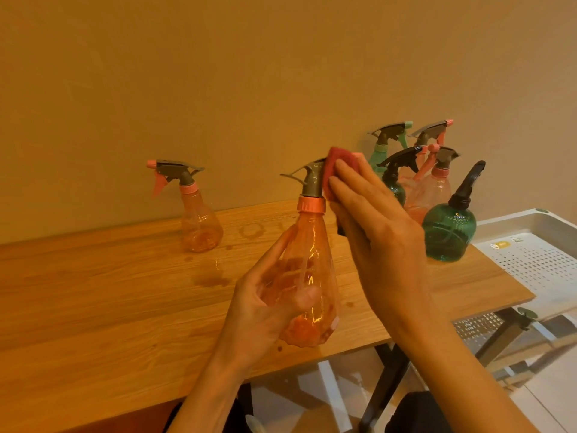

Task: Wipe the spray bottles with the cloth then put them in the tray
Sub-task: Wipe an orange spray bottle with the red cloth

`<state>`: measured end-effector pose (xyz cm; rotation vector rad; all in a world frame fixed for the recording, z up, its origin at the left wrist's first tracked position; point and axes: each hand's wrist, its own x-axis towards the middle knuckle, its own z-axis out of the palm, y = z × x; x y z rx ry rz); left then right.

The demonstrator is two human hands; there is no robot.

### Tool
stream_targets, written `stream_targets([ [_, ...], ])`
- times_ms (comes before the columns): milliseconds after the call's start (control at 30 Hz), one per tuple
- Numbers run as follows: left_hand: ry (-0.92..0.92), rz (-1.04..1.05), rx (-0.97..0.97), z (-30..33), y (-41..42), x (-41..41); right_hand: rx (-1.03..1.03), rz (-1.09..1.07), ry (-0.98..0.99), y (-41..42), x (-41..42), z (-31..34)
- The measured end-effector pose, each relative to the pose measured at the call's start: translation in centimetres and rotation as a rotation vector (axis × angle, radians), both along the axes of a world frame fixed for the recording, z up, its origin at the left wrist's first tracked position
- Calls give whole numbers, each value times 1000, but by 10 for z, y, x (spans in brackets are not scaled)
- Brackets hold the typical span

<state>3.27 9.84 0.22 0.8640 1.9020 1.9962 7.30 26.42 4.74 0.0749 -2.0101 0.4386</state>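
My left hand grips the body of a clear orange spray bottle and holds it upright above the wooden table. My right hand presses a red cloth against the bottle's grey trigger head, fingers straight along it. Most of the cloth is hidden behind the fingers. A second orange bottle stands at the back left. Several more bottles cluster at the back right, among them a round green one. The white perforated tray lies to the right of the table.
Wet rings and small puddles mark the tabletop near the middle. A plain wall runs close behind the table. Black table legs and a lower rack show beneath the right edge.
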Motion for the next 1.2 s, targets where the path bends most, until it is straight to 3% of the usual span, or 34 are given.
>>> stream_targets([
  [100,4,-3,12,1,0,0,61,18,-1,0,-3,2],
  [300,-2,-22,17,2,-1,3,-77,-33,24,10,1,6],
  [1033,-94,-7,91,11,0,-1,-27,44,-29,4,21,-33],
  [1200,-74,-27,70,10,2,3,-36,65,10,7,14,-11],
])
